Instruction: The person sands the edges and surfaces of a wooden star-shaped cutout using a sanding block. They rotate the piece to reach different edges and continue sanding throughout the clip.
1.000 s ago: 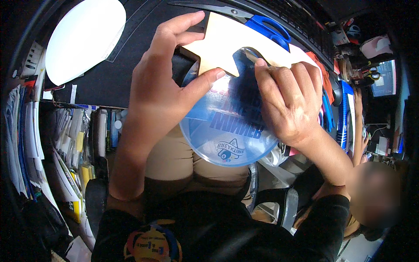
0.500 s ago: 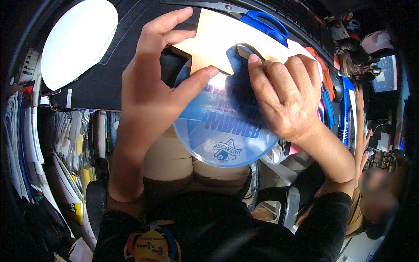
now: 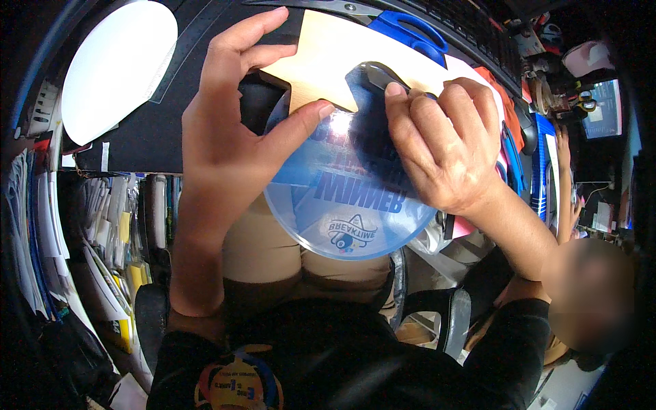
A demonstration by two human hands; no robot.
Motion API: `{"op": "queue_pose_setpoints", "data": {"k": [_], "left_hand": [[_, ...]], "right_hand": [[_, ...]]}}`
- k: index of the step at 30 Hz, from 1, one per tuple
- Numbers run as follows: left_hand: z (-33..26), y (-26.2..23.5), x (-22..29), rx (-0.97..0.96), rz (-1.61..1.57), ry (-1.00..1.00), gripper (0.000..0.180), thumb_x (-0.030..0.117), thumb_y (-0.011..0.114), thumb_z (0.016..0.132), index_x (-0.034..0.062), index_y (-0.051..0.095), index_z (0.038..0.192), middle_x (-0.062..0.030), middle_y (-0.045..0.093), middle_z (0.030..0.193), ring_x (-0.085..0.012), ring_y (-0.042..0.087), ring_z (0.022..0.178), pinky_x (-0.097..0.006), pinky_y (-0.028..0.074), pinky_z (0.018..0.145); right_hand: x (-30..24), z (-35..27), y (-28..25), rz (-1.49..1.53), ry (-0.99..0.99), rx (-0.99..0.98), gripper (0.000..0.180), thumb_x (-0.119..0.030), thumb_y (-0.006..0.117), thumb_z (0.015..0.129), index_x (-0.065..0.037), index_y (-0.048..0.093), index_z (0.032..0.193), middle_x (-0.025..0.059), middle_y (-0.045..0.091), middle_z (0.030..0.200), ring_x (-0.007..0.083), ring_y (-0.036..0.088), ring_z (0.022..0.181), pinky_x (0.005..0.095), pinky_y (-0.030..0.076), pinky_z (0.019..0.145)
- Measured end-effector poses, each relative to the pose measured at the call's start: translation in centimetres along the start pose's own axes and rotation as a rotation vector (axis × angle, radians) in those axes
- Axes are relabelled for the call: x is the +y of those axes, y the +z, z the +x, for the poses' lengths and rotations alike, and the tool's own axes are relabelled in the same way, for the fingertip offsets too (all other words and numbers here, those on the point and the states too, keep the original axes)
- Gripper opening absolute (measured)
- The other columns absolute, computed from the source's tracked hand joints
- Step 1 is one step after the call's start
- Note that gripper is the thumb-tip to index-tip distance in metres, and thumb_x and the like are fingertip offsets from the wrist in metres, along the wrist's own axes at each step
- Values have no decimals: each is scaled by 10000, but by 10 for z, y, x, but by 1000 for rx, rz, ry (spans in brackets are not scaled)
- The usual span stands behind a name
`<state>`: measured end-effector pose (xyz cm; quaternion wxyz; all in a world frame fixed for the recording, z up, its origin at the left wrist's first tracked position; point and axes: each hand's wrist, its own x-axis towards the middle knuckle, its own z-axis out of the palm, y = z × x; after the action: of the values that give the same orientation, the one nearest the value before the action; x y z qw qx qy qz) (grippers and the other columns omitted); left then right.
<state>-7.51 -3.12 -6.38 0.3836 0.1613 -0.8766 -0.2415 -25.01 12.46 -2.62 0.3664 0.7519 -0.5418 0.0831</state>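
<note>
A pale wooden plate (image 3: 321,51) with a pointed, star-like edge lies at the top of a clear blue round plaque (image 3: 348,222), which carries dark printing. My left hand (image 3: 232,116) grips the wooden plate's left side, thumb on its near edge and fingers at its far left. My right hand (image 3: 444,143) is closed in a pinch around a narrow dark blade-like tool (image 3: 380,75), whose exact kind is unclear. The tool's end rests by the curved notch in the wood. The plaque's near edge hangs over my lap.
Blue-handled scissors (image 3: 410,34) lie just beyond the wood. A white rounded sheet (image 3: 119,72) sits on the dark desk (image 3: 147,140) at left. Folders and papers (image 3: 116,239) stand below it. A keyboard (image 3: 482,31) is at the far right. Another person (image 3: 591,294) is close on my right.
Both hands, the wooden plate and the plaque have shifted slightly left. The dark tool's end has turned a little in the notch. The person at right has come closer.
</note>
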Motion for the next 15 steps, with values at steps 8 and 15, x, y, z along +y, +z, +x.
{"op": "queue_pose_setpoints", "data": {"k": [8, 15], "left_hand": [[1, 0, 0, -4, -35, 3, 821, 119, 888, 709, 43, 459, 1405, -69, 628, 1339, -120, 626, 1102, -267, 398, 826], [0, 1, 3, -23, -92, -69, 840, 112, 891, 707, 46, 451, 1419, -60, 647, 1303, -108, 614, 1095, -266, 389, 838]], "right_hand": [[1, 0, 2, 9, -8, 9, 249, -223, 664, 670, -56, 692, 852, 28, 595, 854, 201, 543, 746, 405, 458, 730], [2, -1, 2, 8, -3, 49, 250, -239, 667, 665, -71, 695, 848, 30, 601, 865, 209, 550, 767, 418, 461, 740]]}}
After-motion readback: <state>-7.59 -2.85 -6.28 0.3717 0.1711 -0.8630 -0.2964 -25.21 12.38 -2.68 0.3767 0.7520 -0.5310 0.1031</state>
